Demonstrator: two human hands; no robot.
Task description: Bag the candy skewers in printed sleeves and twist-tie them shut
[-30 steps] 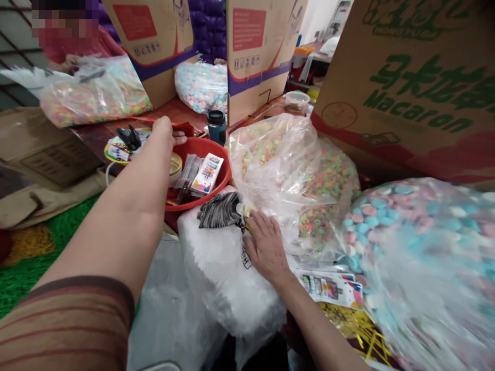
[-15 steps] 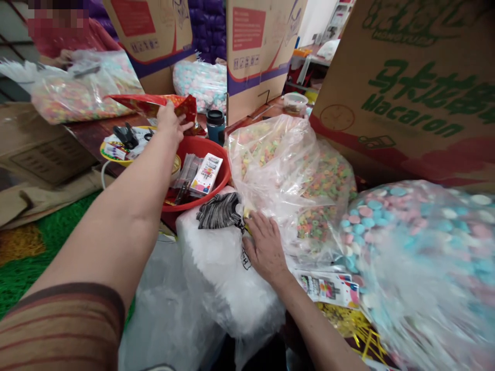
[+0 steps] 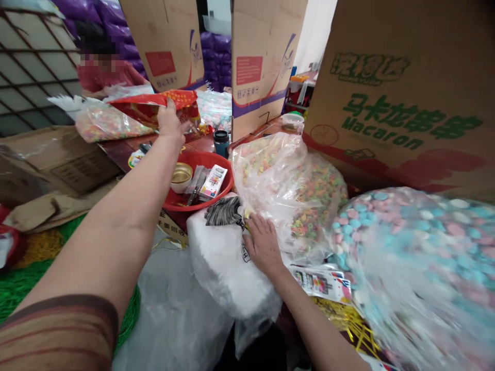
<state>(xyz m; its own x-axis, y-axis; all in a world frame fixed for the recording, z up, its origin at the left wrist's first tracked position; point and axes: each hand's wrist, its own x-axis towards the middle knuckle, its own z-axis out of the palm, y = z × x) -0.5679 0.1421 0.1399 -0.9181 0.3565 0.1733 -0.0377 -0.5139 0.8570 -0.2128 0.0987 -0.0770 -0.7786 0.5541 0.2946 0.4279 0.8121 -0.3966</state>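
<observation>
My left hand [image 3: 172, 122], at the end of my outstretched arm, grips the edge of a red plastic bag [image 3: 180, 100] beyond the red basin [image 3: 228, 193]. In the basin lie a small bowl [image 3: 181, 178] and a white printed packet [image 3: 214, 181]. My right hand [image 3: 265, 243] lies with fingers spread on a white plastic-wrapped bundle [image 3: 220, 257], beside a black-and-white striped piece [image 3: 223, 212]. A clear bag of colourful ring-shaped pieces [image 3: 315, 196] touches the bundle's far side.
A large bag of pink, blue and white discs [image 3: 421, 247] fills the right. Tall cardboard boxes [image 3: 386, 67] stand behind. A dark-lidded cup [image 3: 221, 143] stands past the basin. A person [image 3: 124, 74] sits at the far left.
The view has tilted up and shifted left, so more of the person and boxes shows. My left hand still holds the red bag, which appears lifted and opened wider. My right hand stays put.
</observation>
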